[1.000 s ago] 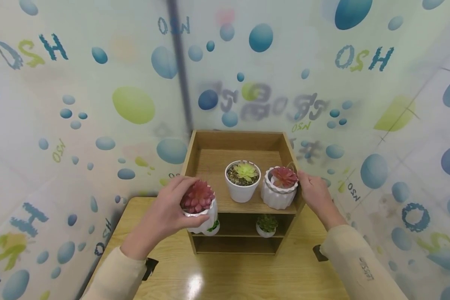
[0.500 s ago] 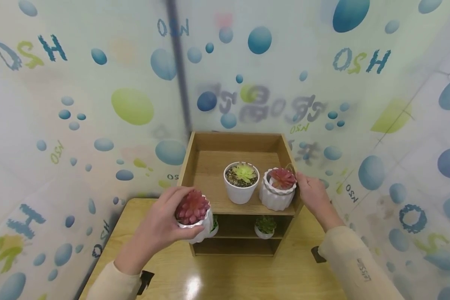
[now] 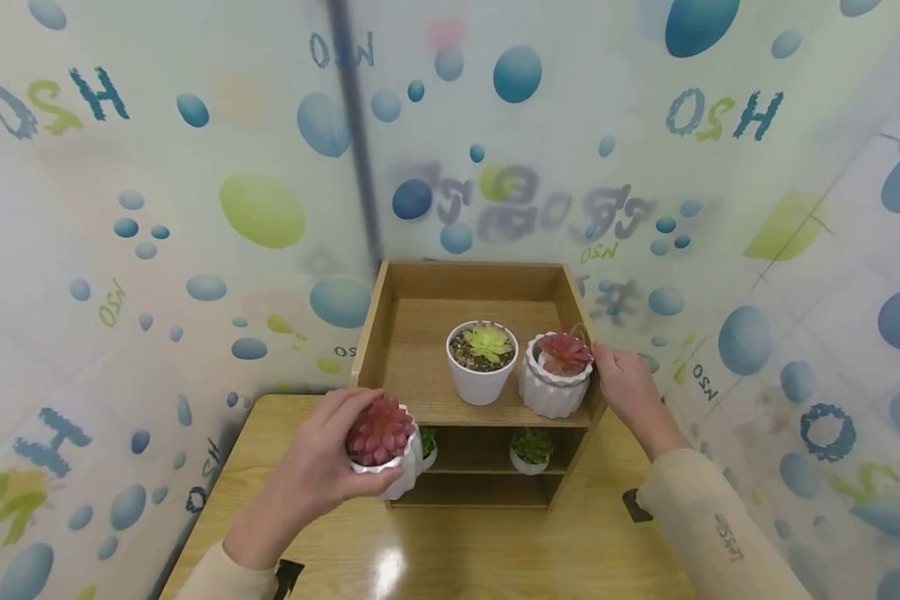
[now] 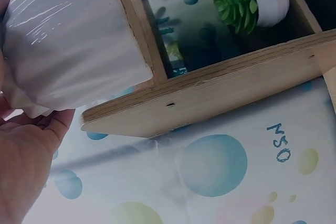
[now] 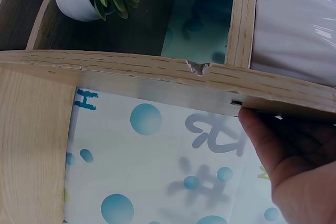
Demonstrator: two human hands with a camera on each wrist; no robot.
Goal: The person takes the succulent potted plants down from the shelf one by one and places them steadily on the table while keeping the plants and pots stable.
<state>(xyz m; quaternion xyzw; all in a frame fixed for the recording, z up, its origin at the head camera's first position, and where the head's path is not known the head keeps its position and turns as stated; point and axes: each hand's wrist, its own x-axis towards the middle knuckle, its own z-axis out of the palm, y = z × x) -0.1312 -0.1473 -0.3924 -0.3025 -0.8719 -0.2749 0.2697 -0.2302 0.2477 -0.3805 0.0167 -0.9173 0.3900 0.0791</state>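
My left hand (image 3: 311,462) grips a white fluted pot (image 3: 403,473) with a dark red succulent (image 3: 380,431), in front of the left end of the wooden shelf (image 3: 420,333). In the left wrist view, the pot (image 4: 73,45) fills the upper left, with fingers round its rim. My right hand (image 3: 630,385) rests against the outer right side of the shelf, fingers on the panel in the right wrist view. Just inside that side stands another white fluted pot (image 3: 553,392) with a red succulent. Beside it is a smooth white pot (image 3: 483,383) with a yellow-green succulent.
Small potted green plants sit on the middle tier, one left (image 4: 236,3) and one right (image 3: 531,450). The shelf stands on a wooden table (image 3: 480,558) against walls covered with a bubble-patterned sheet (image 3: 262,133).
My left hand has carried the red succulent's pot left and down, toward me, off the shelf's front edge. My right hand stays at the shelf's side.
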